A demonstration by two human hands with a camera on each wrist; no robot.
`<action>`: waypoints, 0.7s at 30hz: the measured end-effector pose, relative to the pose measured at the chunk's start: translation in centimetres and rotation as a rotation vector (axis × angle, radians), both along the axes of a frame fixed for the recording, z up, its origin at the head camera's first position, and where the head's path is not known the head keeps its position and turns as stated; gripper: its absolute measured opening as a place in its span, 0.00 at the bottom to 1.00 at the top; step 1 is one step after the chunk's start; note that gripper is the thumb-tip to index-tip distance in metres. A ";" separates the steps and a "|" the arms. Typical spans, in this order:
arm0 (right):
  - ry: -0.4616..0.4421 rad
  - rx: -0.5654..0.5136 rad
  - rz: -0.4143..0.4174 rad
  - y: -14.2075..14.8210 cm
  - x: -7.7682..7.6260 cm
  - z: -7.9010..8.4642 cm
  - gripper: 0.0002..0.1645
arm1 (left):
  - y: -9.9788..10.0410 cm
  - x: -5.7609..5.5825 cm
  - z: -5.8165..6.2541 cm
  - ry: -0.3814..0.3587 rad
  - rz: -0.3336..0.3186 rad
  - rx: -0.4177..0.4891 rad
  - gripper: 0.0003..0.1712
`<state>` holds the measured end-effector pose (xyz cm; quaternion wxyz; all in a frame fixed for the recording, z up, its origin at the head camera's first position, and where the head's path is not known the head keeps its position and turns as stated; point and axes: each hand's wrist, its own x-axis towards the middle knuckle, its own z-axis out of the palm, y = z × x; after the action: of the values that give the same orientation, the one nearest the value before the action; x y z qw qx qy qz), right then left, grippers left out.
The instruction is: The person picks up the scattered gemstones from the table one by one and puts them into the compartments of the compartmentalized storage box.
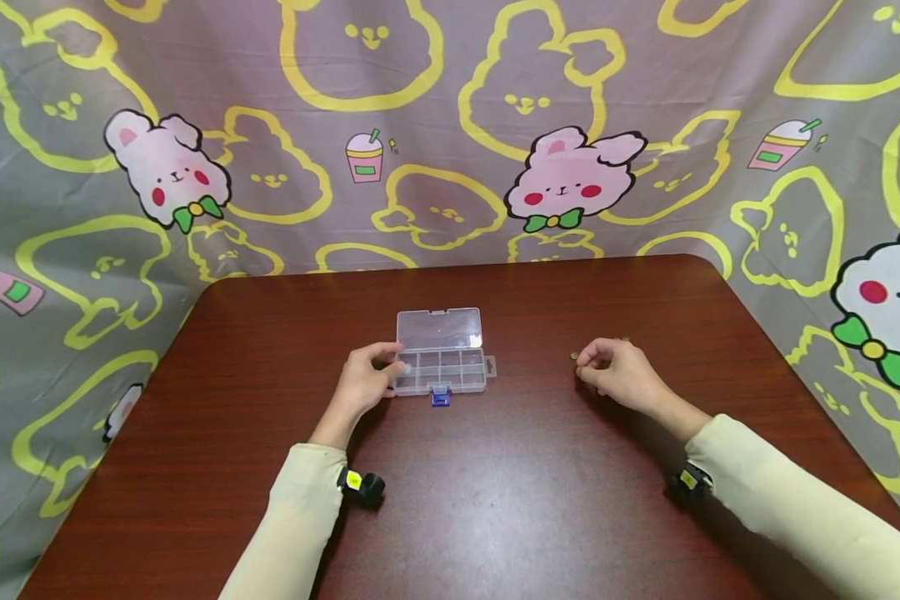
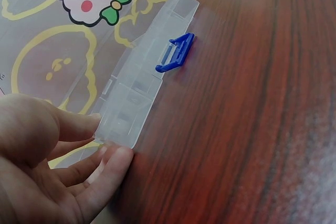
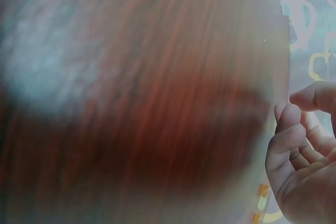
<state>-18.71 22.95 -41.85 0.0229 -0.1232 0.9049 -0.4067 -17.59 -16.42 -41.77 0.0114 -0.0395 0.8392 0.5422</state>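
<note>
Clear plastic compartment box (image 1: 461,388): on the table just left of the middle of the frame, its inside split into small compartments by dividers.
Box lid (image 1: 438,327): see-through, swung back along the box's upper edge.
Blue latch (image 1: 440,398): at the middle of the box's lower edge, hanging out over the table.
Hanging tab (image 1: 491,366): sticks out from the box's right end.
Left hand (image 1: 364,377): grips the box's left end, thumb at the upper edge, fingertips against the lower corner in the left wrist view.
Right hand (image 1: 621,372): right of centre, well apart from the box; thumb and forefinger narrowly spaced, and I cannot tell whether they hold anything.
Small piece (image 1: 573,356): on the table just beside the right fingertips, too tiny to identify.
Table (image 1: 495,508): dark reddish-brown wood grain, filling the lower middle.
Printed curtain (image 1: 438,108): yellow outlines and white rabbits across the top and both sides.
Sleeves (image 1: 292,508): pale cream, at the lower left and lower right.
</note>
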 end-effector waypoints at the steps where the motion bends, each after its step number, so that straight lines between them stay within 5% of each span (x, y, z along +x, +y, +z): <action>1: 0.004 -0.001 0.006 -0.1 0.0 0.0 0.04 | 0.0 0.0 0.0 0.000 0.001 0.001 0.19; 21: -0.028 -0.112 0.093 -3.8 -0.4 0.0 0.03 | 0.0 0.0 -0.2 0.020 0.007 0.000 0.18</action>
<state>-19.10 19.17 -41.84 0.0476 -0.1603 0.8736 -0.4569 -17.61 -16.44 -41.93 0.0009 -0.0370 0.8392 0.5426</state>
